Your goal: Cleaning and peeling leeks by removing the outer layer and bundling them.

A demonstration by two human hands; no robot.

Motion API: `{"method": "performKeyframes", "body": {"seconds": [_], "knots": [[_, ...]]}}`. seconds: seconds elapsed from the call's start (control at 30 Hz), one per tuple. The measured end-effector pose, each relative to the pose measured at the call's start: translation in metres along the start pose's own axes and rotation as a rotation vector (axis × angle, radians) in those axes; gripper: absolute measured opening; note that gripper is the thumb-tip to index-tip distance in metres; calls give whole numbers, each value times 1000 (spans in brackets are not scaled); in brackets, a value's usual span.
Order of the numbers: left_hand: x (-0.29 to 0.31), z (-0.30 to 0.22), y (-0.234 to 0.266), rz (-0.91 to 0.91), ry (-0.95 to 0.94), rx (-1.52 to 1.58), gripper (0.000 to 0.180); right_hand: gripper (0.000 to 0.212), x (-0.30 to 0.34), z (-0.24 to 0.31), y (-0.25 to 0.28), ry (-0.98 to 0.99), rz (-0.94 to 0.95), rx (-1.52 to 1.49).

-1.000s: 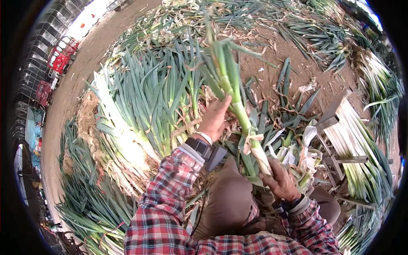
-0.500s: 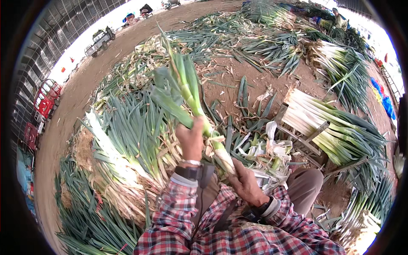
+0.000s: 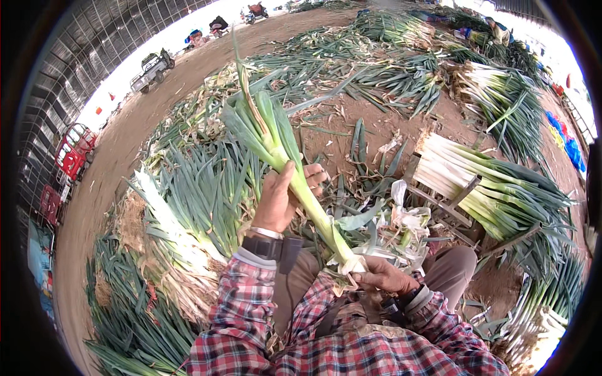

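Observation:
A thick green onion [image 3: 313, 203] slants across the space over my lap, leafy top up and away, pale base toward me. Around its middle, my left hand [image 3: 282, 194] supports the stalk between the thumb and loosely curled fingers. My right hand [image 3: 385, 277] is closed at the base, its fingers pinching a pale strip of peeled outer leaf [image 3: 351, 266]. The root end is partly hidden by that leaf. Beyond the right hand lies a heap of stripped leaves and papery skins [image 3: 401, 219].
To the left are piles of untrimmed green onions [image 3: 200, 178], roots showing. At right, a wooden rack [image 3: 442, 203] holds a bundle of cleaned green onions [image 3: 489, 182]. More bundles [image 3: 495, 94] lie on the dirt floor behind. A cart [image 3: 152, 70] and red vehicle [image 3: 75, 150] stand farther left.
The left hand's grip has loosened, with its fingers opened around the stalk. The right hand has moved slightly right and down, and a leaf strip is now peeled loose at the base.

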State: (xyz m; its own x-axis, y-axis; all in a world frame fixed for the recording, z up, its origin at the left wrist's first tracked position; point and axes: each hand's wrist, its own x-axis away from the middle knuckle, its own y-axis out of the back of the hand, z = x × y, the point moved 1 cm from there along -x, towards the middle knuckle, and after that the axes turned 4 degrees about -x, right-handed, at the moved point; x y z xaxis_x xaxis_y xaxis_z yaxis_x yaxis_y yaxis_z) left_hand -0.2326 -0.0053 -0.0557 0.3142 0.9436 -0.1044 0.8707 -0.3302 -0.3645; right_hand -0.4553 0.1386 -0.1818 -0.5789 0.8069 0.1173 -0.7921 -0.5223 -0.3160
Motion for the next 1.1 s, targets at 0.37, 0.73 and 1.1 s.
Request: {"method": "performKeyframes", "body": {"seconds": [0.37,0.73,1.1], "knots": [[36,26,-48,-69,-175,-205,30,44,-132,256,-33,910,-621,1042],[32,35,-36,-242,-143,-42,33,28,-139,217,-54,1117,-351,601],[18,14,-15,-231,-111,69,35,35,-40,75,31,315,-527,1433]]}}
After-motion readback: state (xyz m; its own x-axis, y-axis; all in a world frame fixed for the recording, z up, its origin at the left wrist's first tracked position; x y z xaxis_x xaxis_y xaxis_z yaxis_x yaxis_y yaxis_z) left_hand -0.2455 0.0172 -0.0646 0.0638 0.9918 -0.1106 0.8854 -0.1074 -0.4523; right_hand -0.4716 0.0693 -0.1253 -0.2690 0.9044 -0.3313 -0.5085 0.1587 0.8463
